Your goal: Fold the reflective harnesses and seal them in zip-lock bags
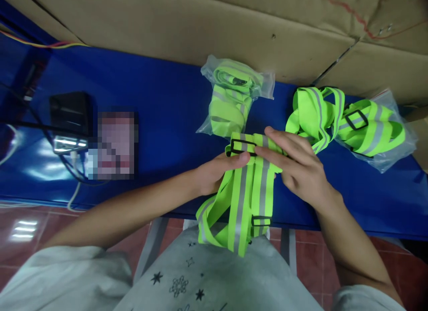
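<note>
A neon yellow-green reflective strap with silver stripes and black buckles hangs in loops between my hands, over the front edge of the table. My left hand is closed on its upper left part, the thumb lying just below a black buckle. From the right, my right hand grips the folded upper band, its fingertips beside that buckle. A second, smaller buckle sits lower on the hanging loops. Parts of the fingers on both hands are hidden behind the strap.
On the blue table lie a bagged strap bundle, a loose strap bundle and another bundle on a clear bag. Leftward are a black box, cables and a blurred-out object. A brown-covered wall stands behind.
</note>
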`<state>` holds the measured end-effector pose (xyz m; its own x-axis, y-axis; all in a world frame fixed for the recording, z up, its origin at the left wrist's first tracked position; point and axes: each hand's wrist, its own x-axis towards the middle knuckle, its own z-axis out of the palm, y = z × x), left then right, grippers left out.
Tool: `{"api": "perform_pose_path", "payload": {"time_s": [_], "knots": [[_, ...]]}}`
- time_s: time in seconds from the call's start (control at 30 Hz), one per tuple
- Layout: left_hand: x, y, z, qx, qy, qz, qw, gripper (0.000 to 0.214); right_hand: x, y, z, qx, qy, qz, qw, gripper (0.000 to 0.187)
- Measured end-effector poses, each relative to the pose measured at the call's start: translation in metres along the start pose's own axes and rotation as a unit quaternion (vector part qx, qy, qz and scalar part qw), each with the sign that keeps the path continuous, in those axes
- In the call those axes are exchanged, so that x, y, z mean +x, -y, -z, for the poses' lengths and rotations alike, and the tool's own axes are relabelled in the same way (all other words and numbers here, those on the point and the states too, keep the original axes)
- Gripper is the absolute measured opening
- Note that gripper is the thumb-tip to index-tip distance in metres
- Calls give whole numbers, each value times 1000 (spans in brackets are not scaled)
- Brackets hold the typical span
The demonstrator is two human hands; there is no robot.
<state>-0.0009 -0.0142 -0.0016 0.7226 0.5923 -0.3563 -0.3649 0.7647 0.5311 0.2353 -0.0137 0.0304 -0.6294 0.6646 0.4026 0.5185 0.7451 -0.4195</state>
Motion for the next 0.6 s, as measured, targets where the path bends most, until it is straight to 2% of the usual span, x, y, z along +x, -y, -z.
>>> {"api": "perform_pose_path", "payload": {"time_s": [0.1, 0.13, 0.2, 0.27, 0.37, 0.47, 0.6], "knots": [[1, -5, -3, -2, -26, -25, 999, 43, 2, 3, 8, 112, 70, -48, 990, 58], [2, -7, -4, 3, -28, -32, 999, 41, 2, 3, 10, 153, 65, -73, 983, 57], [3, -7, -6, 22, -23, -46, 998, 45, 2, 2, 10, 207, 12, -129, 970, 60], [3, -5, -8, 43, -13, -63, 997, 54, 1, 0, 6, 206, -25, -162, 965, 65], [4, 2, -9, 52, -21, -64, 996, 54, 2, -2, -4, 193, 1, -195, 962, 56], [6, 6, -8, 14, -39, -31, 999, 45, 3, -1, -12, 212, -4, -225, 951, 41], [8, 7, -4, -50, -18, 23, 998, 40, 2, 4, -17, 190, -48, -241, 951, 37]]}}
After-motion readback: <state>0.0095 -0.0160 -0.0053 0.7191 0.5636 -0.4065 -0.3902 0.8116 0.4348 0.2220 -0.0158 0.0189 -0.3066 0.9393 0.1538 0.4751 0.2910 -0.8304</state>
